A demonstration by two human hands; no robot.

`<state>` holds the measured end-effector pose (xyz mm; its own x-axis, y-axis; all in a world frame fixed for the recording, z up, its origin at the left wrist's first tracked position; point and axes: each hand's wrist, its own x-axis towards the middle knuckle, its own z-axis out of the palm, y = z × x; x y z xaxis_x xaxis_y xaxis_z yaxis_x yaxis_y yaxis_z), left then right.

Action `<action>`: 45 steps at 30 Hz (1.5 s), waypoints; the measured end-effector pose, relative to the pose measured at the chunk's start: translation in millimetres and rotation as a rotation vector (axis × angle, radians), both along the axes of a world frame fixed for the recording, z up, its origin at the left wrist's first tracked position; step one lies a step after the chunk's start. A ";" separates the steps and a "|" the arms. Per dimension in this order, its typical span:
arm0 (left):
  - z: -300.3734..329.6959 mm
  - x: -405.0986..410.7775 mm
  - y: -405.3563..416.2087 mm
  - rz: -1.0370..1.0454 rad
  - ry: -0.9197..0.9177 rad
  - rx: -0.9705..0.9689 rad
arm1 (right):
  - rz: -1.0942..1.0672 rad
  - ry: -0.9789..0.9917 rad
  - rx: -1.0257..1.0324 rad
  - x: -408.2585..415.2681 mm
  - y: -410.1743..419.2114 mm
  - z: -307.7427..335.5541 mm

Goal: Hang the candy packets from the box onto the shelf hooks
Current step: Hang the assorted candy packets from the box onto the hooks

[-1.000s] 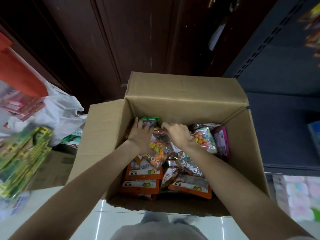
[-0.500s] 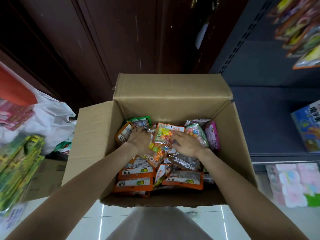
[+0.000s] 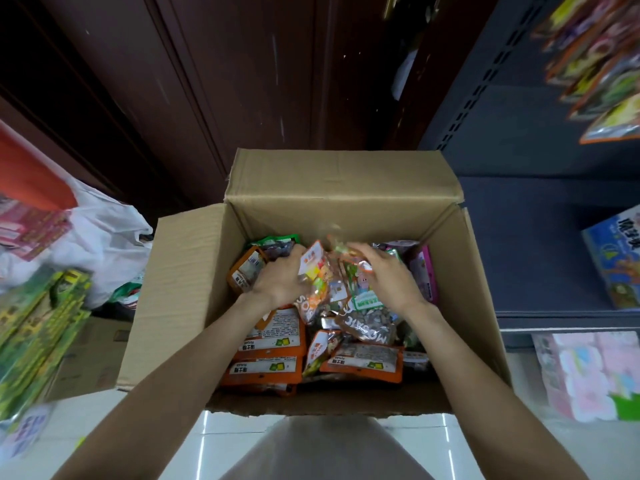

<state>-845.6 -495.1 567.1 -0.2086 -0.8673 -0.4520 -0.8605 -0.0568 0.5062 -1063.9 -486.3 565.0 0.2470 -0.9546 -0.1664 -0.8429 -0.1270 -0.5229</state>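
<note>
both hands (image 3: 282,278) (image 3: 386,277) grip upright candy packets (image 3: 320,271) in the box (image 3: 187,282).

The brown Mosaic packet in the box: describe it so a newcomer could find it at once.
Look into the open cardboard box on the floor, just below the right hand. The brown Mosaic packet lies among orange-edged packets; it alone is brown, with large pale letters.

Left hand (image 3: 280,278) curled, gripping; right hand (image 3: 384,275) curled, pinching.
</note>
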 end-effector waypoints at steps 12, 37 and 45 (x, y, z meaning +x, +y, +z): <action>122.3 -38.9 43.4 0.408 1.004 0.004 | 0.219 -0.254 -0.503 -42.6 71.6 91.7; 271.9 -227.4 100.7 -0.187 0.702 -0.677 | -0.327 -0.996 -0.475 -226.5 150.2 221.6; 282.0 -259.3 73.6 0.099 0.884 -0.666 | -0.332 -0.898 -0.555 -225.3 111.1 233.7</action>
